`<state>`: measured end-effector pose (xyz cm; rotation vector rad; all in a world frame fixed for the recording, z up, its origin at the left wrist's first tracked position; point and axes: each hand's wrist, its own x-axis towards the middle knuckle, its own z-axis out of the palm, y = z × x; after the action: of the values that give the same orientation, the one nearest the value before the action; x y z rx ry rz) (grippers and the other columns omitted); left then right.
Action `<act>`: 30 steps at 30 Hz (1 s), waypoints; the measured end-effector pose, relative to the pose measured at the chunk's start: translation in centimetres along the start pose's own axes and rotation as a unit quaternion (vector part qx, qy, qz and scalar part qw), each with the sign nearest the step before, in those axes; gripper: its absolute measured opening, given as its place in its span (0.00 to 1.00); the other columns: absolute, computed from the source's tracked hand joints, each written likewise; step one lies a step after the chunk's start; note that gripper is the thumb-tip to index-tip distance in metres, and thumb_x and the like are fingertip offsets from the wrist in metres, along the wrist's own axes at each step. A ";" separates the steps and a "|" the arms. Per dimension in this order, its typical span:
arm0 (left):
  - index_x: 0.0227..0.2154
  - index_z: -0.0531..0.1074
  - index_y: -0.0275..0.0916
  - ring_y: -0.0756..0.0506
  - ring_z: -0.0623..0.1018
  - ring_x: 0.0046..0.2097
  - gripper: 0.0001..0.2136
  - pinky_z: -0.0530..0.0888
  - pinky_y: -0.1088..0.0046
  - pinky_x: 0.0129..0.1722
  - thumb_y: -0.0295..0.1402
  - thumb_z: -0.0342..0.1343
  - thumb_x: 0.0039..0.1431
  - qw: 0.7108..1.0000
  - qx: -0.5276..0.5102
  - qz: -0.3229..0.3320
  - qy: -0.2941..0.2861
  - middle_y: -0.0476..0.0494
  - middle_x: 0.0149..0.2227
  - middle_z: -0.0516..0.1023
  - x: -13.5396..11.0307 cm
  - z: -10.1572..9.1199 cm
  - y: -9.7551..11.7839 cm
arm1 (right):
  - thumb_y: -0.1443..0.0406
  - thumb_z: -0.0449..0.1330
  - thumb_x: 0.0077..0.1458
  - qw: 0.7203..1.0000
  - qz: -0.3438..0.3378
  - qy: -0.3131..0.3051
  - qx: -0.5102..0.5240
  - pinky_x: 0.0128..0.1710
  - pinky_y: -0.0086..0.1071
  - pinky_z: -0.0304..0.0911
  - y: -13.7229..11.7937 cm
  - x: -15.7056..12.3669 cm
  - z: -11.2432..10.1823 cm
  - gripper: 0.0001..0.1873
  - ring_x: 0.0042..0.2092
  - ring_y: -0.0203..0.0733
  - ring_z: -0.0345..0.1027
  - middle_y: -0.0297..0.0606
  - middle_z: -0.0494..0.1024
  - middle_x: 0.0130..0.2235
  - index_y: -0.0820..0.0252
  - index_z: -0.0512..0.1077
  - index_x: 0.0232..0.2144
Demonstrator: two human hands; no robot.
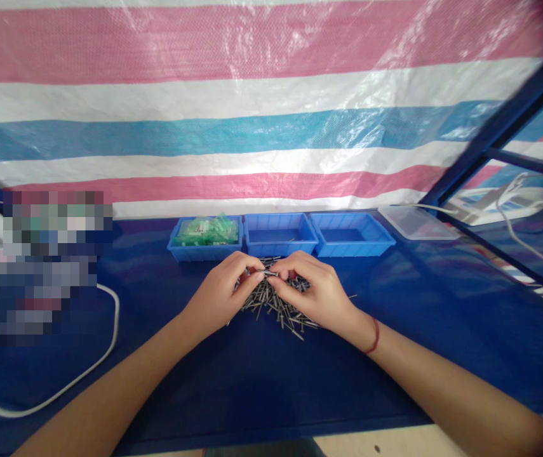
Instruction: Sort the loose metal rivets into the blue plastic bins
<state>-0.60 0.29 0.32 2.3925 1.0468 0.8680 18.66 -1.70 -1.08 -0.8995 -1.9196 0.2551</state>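
A thin metal screw point(270, 273) is held level between my two hands, above a loose pile of similar screws point(278, 304) on the blue table. My left hand point(226, 285) pinches one end between thumb and fingertips. At the other end, the thumb and fingers of my right hand point(314, 285) are closed on it. Parts of the pile are hidden behind both hands. Just beyond the pile stand three blue bins in a row: a left bin point(204, 252) with green plastic packets point(207, 230), a middle bin point(281, 246) with a few small bits, and a right bin point(354, 246).
A clear plastic lid or tray point(416, 223) lies right of the bins. White cable point(116, 317) loops across the table's left side, near a blurred-out area. A striped plastic sheet point(252, 133) hangs behind, and a dark blue metal frame point(485, 139) rises at the right.
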 end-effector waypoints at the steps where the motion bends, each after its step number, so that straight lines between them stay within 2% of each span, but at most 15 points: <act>1: 0.38 0.68 0.39 0.49 0.73 0.36 0.07 0.70 0.73 0.37 0.35 0.47 0.64 1.000 0.000 0.004 -0.010 0.47 0.35 0.73 0.0 0.0 0.0 | 0.64 0.58 0.57 1.000 -0.006 0.004 -0.001 0.34 0.33 0.63 -0.1 0.0 0.0 0.03 0.31 0.37 0.66 0.34 0.72 0.28 0.57 0.71 0.32; 4: 0.39 0.69 0.39 0.49 0.73 0.36 0.08 0.69 0.73 0.38 0.35 0.46 0.65 0.999 0.009 0.006 -0.035 0.46 0.37 0.73 -0.1 0.0 0.2 | 0.64 0.58 0.57 1.000 -0.024 0.011 -0.012 0.33 0.34 0.63 -0.2 0.1 -0.3 0.04 0.30 0.37 0.66 0.33 0.73 0.27 0.57 0.71 0.32; 7: 0.43 0.69 0.40 0.49 0.73 0.35 0.10 0.69 0.72 0.37 0.37 0.46 0.65 0.998 0.044 -0.020 -0.035 0.46 0.37 0.73 -0.2 0.0 0.2 | 0.64 0.58 0.57 0.999 -0.022 0.036 -0.034 0.34 0.34 0.63 0.2 0.6 -0.9 0.04 0.31 0.37 0.67 0.34 0.74 0.27 0.57 0.72 0.32; 11: 0.44 0.69 0.40 0.48 0.74 0.37 0.11 0.69 0.72 0.38 0.36 0.45 0.65 0.995 0.088 -0.023 -0.039 0.46 0.38 0.74 -0.2 -0.2 0.1 | 0.61 0.57 0.58 0.986 0.007 0.112 -0.120 0.35 0.35 0.63 2.4 1.4 -2.1 0.07 0.30 0.38 0.65 0.35 0.74 0.28 0.58 0.73 0.35; 13: 0.42 0.70 0.40 0.48 0.75 0.38 0.11 0.69 0.73 0.39 0.34 0.45 0.65 0.993 0.103 -0.008 -0.059 0.46 0.38 0.74 -0.1 -0.3 0.1 | 0.60 0.56 0.59 0.976 0.020 0.127 -0.177 0.36 0.36 0.61 3.9 1.8 -2.5 0.10 0.30 0.39 0.64 0.35 0.74 0.27 0.58 0.73 0.36; 17: 0.38 0.72 0.39 0.48 0.74 0.38 0.11 0.68 0.73 0.38 0.33 0.44 0.66 0.983 0.140 0.017 -0.117 0.46 0.36 0.74 -0.1 -0.5 0.2 | 0.57 0.57 0.58 0.959 0.035 0.088 -0.268 0.39 0.38 0.58 5.9 2.0 -2.6 0.12 0.34 0.43 0.66 0.37 0.76 0.29 0.59 0.74 0.38; 20: 0.35 0.72 0.38 0.48 0.73 0.37 0.12 0.68 0.73 0.37 0.32 0.44 0.65 0.973 0.162 0.040 -0.156 0.45 0.35 0.72 -0.1 -0.5 0.2 | 0.58 0.56 0.58 0.957 0.043 0.056 -0.281 0.39 0.38 0.56 5.8 1.8 -2.4 0.12 0.37 0.45 0.67 0.37 0.76 0.31 0.59 0.74 0.38; 26: 0.40 0.72 0.40 0.47 0.72 0.40 0.08 0.66 0.72 0.40 0.33 0.49 0.63 0.965 0.151 0.106 -0.185 0.45 0.39 0.72 -0.3 -0.2 0.3 | 0.64 0.55 0.58 0.978 0.018 0.014 -0.208 0.39 0.37 0.56 3.4 1.0 -1.5 0.08 0.36 0.43 0.66 0.36 0.76 0.31 0.59 0.74 0.36; 30: 0.40 0.72 0.44 0.45 0.69 0.43 0.08 0.62 0.67 0.41 0.37 0.52 0.62 0.959 0.191 0.137 -0.161 0.46 0.39 0.72 -0.7 1.1 0.4 | 0.67 0.54 0.58 0.990 -0.002 -0.026 -0.140 0.39 0.36 0.57 1.7 0.5 -0.7 0.07 0.34 0.41 0.66 0.36 0.76 0.31 0.60 0.73 0.33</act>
<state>-0.01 -0.65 -0.51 2.9268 0.8241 0.3516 19.98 -0.24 -1.22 -1.0806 -2.0376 0.0051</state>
